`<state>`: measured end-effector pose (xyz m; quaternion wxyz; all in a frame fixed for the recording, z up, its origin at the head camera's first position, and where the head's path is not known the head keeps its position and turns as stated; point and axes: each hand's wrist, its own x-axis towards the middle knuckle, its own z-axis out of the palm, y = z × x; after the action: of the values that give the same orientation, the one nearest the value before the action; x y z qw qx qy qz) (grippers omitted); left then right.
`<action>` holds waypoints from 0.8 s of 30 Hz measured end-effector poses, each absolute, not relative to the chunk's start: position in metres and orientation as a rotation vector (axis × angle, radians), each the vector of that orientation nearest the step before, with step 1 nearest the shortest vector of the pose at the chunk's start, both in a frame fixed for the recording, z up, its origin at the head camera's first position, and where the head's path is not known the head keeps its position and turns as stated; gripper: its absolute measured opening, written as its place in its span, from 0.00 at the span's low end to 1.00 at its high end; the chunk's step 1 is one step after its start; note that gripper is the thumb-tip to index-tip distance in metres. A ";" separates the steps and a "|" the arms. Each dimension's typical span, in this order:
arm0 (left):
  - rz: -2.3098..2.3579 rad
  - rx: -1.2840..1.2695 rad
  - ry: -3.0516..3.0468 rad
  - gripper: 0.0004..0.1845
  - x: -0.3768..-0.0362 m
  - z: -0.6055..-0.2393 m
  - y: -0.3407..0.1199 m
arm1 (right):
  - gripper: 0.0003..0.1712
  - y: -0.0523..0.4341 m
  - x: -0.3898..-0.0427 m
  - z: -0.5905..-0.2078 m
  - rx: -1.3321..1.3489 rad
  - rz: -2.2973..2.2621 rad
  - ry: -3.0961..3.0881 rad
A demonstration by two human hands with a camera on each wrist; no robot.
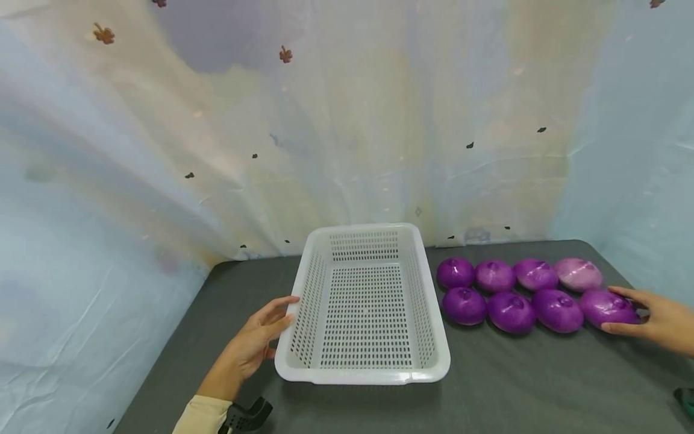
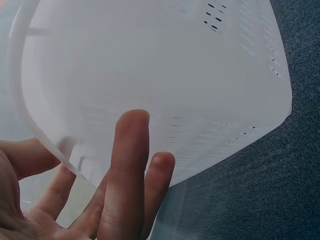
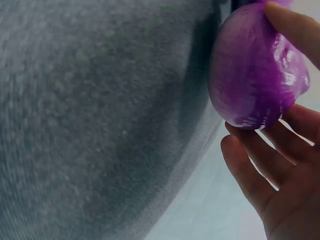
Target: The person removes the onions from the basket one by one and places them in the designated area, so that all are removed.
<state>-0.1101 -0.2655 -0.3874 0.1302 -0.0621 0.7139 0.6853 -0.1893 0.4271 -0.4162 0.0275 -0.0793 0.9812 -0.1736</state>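
Observation:
A white plastic basket (image 1: 364, 377) with slotted walls and floor stands on the dark table, and nothing lies in it. My left hand (image 1: 255, 337) holds its left rim; in the left wrist view, fingers (image 2: 127, 165) lie along the outer wall. To the right of the basket, shiny purple onions sit in two rows. My right hand (image 1: 653, 316) grips the rightmost front onion (image 1: 608, 307) between thumb and fingers. In the right wrist view that onion (image 3: 255, 70) shows up close, with fingertips (image 3: 235, 145) near its lower side. I cannot tell whether it touches the table.
The back row holds a paler onion (image 1: 578, 274) at its right end. The grey-black table (image 1: 515, 386) has rounded far corners, and a patterned curtain (image 1: 347, 150) hangs behind it. A dark green object (image 1: 685, 401) shows at the right edge.

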 end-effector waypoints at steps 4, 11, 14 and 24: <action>1.992 -0.184 2.076 0.31 -0.110 -0.387 -0.264 | 0.57 0.423 -0.190 -0.415 -0.246 -0.499 3.036; 1.966 -0.177 2.092 0.31 -0.109 -0.388 -0.263 | 0.58 0.423 -0.193 -0.422 -0.214 -0.472 3.045; 1.948 -0.160 2.096 0.32 -0.109 -0.389 -0.265 | 0.59 0.425 -0.194 -0.424 -0.201 -0.496 3.024; 1.790 -0.118 2.404 0.30 -0.120 -0.379 -0.298 | 0.53 0.413 -0.179 -0.432 -0.293 -0.658 3.270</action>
<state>-0.1198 -0.2983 -0.3790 0.0711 -0.0392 0.7994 0.5954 -0.1790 0.4134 -0.4321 -0.1031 -0.0871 0.9714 -0.1955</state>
